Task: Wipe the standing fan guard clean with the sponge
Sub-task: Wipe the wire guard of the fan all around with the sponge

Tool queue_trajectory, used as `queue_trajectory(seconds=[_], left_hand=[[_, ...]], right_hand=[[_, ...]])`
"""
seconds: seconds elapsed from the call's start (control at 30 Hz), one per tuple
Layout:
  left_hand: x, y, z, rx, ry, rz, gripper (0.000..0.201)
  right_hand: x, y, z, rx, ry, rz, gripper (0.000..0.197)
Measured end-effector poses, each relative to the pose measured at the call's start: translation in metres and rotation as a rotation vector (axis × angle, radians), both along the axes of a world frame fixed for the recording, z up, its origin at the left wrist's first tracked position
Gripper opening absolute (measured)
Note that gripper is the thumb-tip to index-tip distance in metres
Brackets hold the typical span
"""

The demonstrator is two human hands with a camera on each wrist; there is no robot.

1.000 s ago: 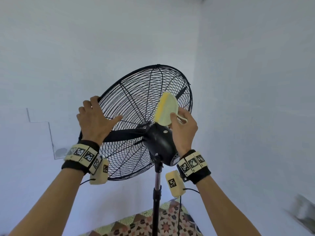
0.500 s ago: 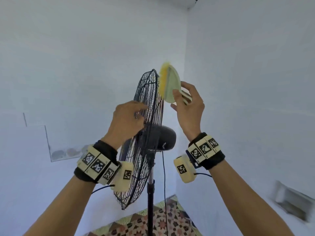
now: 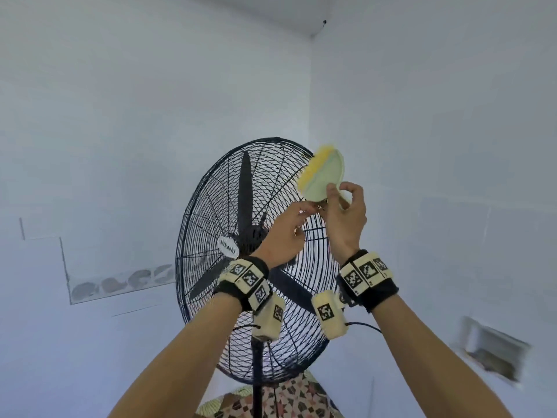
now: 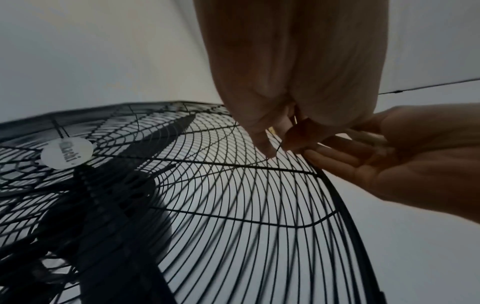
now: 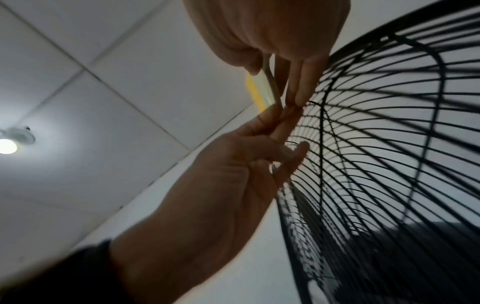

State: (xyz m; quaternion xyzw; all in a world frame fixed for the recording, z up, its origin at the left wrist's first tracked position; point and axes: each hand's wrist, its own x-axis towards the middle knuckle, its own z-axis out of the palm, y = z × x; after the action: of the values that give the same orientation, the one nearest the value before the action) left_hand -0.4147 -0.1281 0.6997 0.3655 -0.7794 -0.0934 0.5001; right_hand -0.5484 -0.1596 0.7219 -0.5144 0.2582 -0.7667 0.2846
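Gripping the sponge (image 3: 321, 176) by its handle, the right hand (image 3: 346, 215) holds it at the fan guard (image 3: 211, 206) rim; the left hand (image 3: 286, 233) pinches a wire; most wiping seems left.

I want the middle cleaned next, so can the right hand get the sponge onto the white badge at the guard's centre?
Probably yes. The right hand holds the sponge at the guard rim's upper right, but the left hand lies between it and the badge, so it would need to shift.
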Motion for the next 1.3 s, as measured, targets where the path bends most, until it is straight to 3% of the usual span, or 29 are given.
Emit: queue_trajectory(seconds=[0.13, 0.27, 0.43, 0.57, 0.7, 0.83, 0.97, 1.07, 1.2, 1.3], left_hand=[[0.011, -0.01, -0.004, -0.149, -0.184, 0.12, 0.064], [0.054, -0.025, 0.008, -0.041, -0.331, 0.309, 0.06], [0.136, -0.049, 0.019, 0.092, -0.351, 0.503, 0.061], [0.189, -0.06, 0.024, 0.027, -0.372, 0.674, 0.066], [0.22, -0.072, 0.037, -0.025, -0.459, 0.814, 0.071], [0.232, -0.077, 0.058, -0.094, -0.452, 0.938, 0.073], [0.249, -0.078, 0.082, -0.138, -0.357, 0.983, 0.078], [0.275, -0.086, 0.1, 0.023, -0.28, 1.008, 0.088], [0.317, -0.104, 0.097, 0.244, -0.139, 0.959, 0.137], [0.322, -0.104, 0.083, 0.281, -0.116, 0.861, 0.142]], right_hand=[[-0.001, -0.009, -0.02, -0.126, 0.08, -0.17, 0.019], [0.005, -0.032, -0.023, -0.208, 0.101, -0.278, 0.023], [-0.004, -0.064, -0.021, -0.234, 0.134, -0.424, 0.025], [-0.016, -0.094, -0.025, -0.213, 0.147, -0.551, 0.028], [0.009, -0.097, -0.027, -0.194, 0.126, -0.632, 0.025], [0.058, -0.091, -0.045, -0.227, 0.274, -0.553, 0.026], [0.079, -0.099, -0.055, -0.25, 0.298, -0.565, 0.017], [0.084, -0.107, -0.054, -0.255, 0.324, -0.578, 0.016], [0.086, -0.109, -0.065, -0.219, 0.382, -0.585, 0.027], [0.083, -0.117, -0.068, -0.182, 0.353, -0.618, 0.031]])
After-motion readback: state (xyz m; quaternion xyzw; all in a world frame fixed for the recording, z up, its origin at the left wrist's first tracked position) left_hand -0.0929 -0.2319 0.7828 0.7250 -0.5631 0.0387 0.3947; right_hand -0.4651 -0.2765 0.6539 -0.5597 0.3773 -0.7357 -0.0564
